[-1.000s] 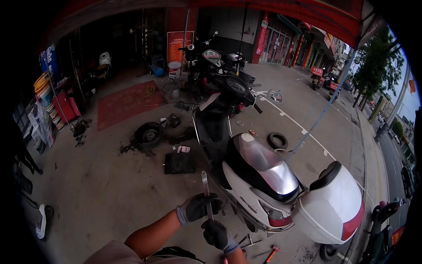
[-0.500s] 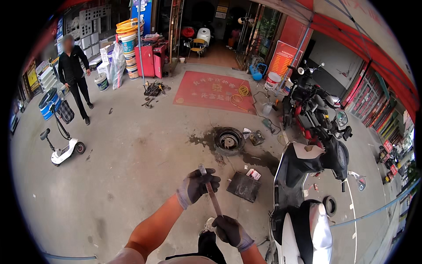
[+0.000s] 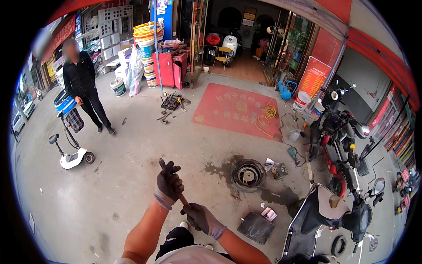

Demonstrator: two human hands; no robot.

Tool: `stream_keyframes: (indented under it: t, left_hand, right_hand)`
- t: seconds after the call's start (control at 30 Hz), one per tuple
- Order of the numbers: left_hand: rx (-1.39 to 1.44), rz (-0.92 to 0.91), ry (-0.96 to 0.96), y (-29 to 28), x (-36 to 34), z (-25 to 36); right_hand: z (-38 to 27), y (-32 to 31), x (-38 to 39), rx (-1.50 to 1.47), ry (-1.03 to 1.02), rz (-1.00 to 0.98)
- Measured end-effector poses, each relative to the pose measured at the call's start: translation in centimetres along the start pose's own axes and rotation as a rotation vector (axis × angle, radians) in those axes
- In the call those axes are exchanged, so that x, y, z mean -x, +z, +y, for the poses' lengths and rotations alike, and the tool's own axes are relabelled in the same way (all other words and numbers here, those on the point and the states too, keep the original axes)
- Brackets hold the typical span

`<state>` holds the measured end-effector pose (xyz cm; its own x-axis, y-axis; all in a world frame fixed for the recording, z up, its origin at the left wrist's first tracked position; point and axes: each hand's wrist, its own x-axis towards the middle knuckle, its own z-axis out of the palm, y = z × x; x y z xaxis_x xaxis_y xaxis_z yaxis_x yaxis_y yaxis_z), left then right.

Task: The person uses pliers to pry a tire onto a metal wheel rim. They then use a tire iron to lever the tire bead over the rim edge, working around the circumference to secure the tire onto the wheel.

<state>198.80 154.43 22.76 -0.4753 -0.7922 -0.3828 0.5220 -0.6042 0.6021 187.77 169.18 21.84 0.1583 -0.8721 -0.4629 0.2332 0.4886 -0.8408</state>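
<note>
A flat metal bar (image 3: pixel 184 200) is gripped in both my gloved hands, my left hand (image 3: pixel 169 182) closed around its upper part and my right hand (image 3: pixel 203 218) around its lower part. Ahead of them on the ground lies a wheel with its tire (image 3: pixel 248 176) beside a wet stain. Near my right hand are a dark flat box (image 3: pixel 256 228) and a small pink-and-white packet (image 3: pixel 269 214). A parked scooter with a black footboard (image 3: pixel 321 215) stands at the right.
A person in dark clothes (image 3: pixel 81 83) stands at the left beside a white kick scooter (image 3: pixel 72 158). Back right are motorbikes (image 3: pixel 332 132) and a blue compressor (image 3: pixel 286 90); a red mat (image 3: pixel 220 112) lies before the doorway. A loose tire (image 3: pixel 338 245) lies lower right.
The view has swung left, bringing the person and doorway into frame and moving the scooter rightward. My hands still hold the bar, now angled further left. The person has moved nearer.
</note>
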Motion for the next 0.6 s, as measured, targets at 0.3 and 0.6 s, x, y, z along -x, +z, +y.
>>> stream_keyframes:
  t: [0.3, 0.6]
  left_hand:
    - [0.002, -0.146, 0.075, 4.5, -27.4, 7.5]
    - [0.274, -0.767, -0.31, 20.5, -48.4, 8.5]
  right_hand:
    - [-11.4, -11.6, -14.4, 0.003, 0.086, 0.237]
    - [-16.9, -23.5, -16.7, -0.095, -0.103, 0.835]
